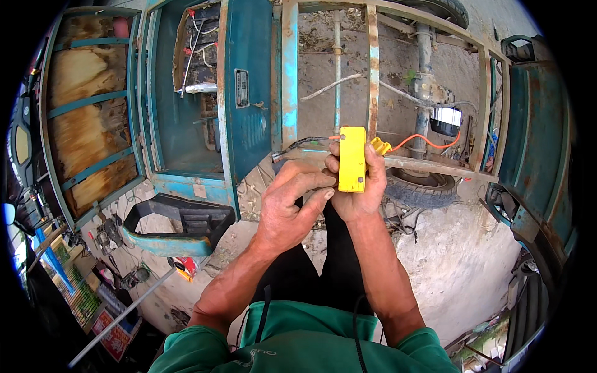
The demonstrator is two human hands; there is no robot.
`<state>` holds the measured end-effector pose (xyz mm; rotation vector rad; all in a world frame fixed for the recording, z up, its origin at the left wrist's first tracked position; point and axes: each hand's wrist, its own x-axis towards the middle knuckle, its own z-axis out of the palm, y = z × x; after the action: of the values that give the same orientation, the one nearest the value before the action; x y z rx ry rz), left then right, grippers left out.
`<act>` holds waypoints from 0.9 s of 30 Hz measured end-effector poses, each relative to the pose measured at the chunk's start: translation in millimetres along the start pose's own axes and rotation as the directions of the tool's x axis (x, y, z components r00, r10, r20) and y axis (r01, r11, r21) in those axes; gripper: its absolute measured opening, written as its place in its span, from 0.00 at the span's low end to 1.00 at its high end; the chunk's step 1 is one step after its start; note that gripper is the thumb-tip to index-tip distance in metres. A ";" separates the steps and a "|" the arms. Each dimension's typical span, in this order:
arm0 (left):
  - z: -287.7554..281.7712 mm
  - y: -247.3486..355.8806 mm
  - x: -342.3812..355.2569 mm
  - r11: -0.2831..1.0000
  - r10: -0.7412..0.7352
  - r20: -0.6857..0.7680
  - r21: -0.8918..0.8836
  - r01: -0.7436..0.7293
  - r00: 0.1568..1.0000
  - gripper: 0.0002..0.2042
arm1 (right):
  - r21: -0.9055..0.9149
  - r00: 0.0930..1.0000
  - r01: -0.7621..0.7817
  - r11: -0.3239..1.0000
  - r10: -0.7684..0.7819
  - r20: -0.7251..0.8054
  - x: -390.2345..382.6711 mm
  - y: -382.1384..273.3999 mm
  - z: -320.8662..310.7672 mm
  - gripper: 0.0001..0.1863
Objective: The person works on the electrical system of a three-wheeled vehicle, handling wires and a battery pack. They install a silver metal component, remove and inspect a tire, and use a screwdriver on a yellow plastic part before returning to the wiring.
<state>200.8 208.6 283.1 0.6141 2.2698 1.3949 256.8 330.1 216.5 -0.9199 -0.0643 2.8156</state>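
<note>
Green shirt cloth (298,340) fills the bottom of the view, closest to the camera, and beyond it both forearms reach up toward a yellow box (352,158). The box stands on end in the right hand (359,204), which grips it from behind, thumb along one side and fingertips curling round the other. Thumb and fingers of the left hand (289,202) draw together just beside its lower left edge; whether they pinch anything small, I cannot tell. A yellow flap-like piece (380,147) juts out by the right thumb, and an orange wire (430,145) runs from near it over the rusty frame (373,74). On the other side, a dark cable (303,143) leads to a short orange end at the box. The likeliest trouble is strain: if the box were turned or tugged, either lead could pull loose at its end. Insulation could also chafe where the wire crosses the rough metal rail (429,165). Should the right hand's grip slacken, the box could drop through the frame onto the ground.
</note>
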 end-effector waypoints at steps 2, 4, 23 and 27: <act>0.2 0.7 0.6 1.000 0.025 0.015 0.008 -0.025 1.000 0.11 | -0.026 1.000 0.019 0.999 -0.019 -0.003 -0.7 -0.5 -0.1 0.19; -0.7 -0.2 2.3 0.996 0.078 0.048 0.051 -0.080 0.996 0.13 | -0.084 0.998 0.063 0.994 -0.062 0.005 -0.9 0.5 0.1 0.19; 51.6 -6.9 -29.5 0.997 -0.067 0.231 0.047 0.058 0.971 0.04 | -0.542 0.943 0.196 0.817 -0.309 -0.124 -42.6 -5.4 -49.3 0.23; 69.8 -18.2 -45.3 0.980 -0.193 0.293 0.006 0.199 0.936 0.05 | -0.552 0.905 0.212 0.806 -0.376 -0.201 -59.1 -10.7 -72.8 0.23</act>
<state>273.4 226.4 242.4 0.5305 2.0151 1.1498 348.2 328.8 193.1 -1.3039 -0.8887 2.3563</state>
